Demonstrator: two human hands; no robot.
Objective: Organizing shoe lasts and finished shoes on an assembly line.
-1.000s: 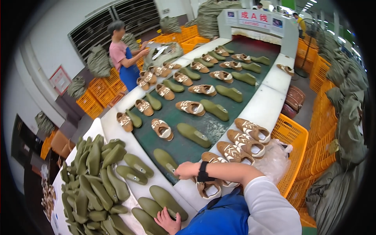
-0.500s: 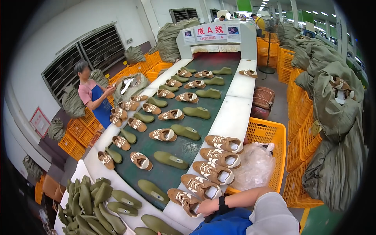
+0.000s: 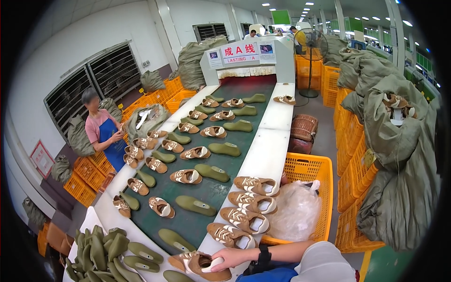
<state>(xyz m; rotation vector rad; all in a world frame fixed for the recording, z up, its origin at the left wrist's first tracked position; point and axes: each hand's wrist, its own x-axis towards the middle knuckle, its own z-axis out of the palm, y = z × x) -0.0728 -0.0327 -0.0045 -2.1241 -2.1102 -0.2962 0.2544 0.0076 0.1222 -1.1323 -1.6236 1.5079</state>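
Note:
My right hand (image 3: pixel 227 259), with a black band on its wrist, grips a brown shoe with white stripes and laces (image 3: pixel 190 262) at its heel opening, fingers closed on the white lining. The shoe is held at the lower edge of the belt, its toe pointing left. My left hand is out of sight. Similar brown shoes (image 3: pixel 229 234) stand in a row on the white ledge just beyond my right hand. Left of the held shoe lie green shoe lasts (image 3: pixel 143 264), and another last (image 3: pixel 175 240) rests on the belt behind it.
A green conveyor belt (image 3: pixel 155 230) carries shoes and lasts between white ledges. Several lasts (image 3: pixel 97 251) are piled at the lower left. An orange crate (image 3: pixel 324 207) with clear plastic bags (image 3: pixel 293 211) stands at right. Across the belt, a person in a blue apron (image 3: pixel 110 141) stands.
My right hand has drawn the nearest shoe off the end of the ledge row, leftward and toward me. The view has shifted slightly.

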